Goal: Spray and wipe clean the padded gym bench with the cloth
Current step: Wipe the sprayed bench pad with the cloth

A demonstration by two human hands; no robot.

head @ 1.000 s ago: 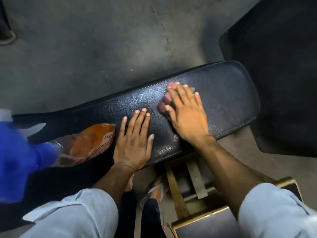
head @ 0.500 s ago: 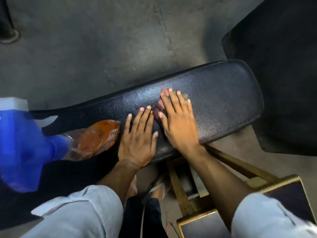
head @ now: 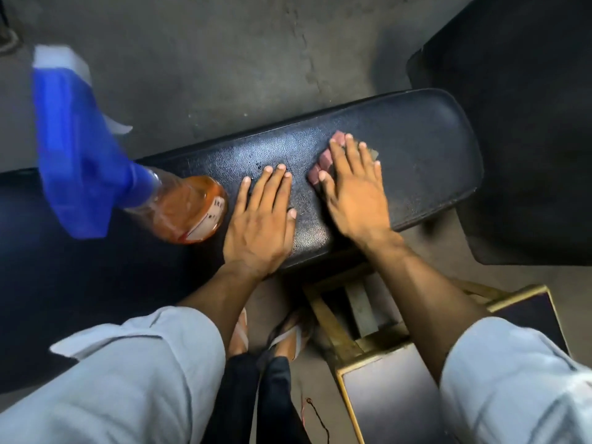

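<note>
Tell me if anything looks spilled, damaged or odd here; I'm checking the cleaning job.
Nothing looks damaged. The black padded bench shows only small dark droplets by the flat left hand. The orange spray bottle with blue trigger head stands upright on it.

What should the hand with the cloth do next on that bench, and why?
Probably slide the right hand and the pink cloth under it toward the far rounded end of the black bench pad. The cloth sits mid-pad, that end lies bare beyond it, and the left hand lies flat on the pad beside the spray bottle, apparently bracing.
</note>
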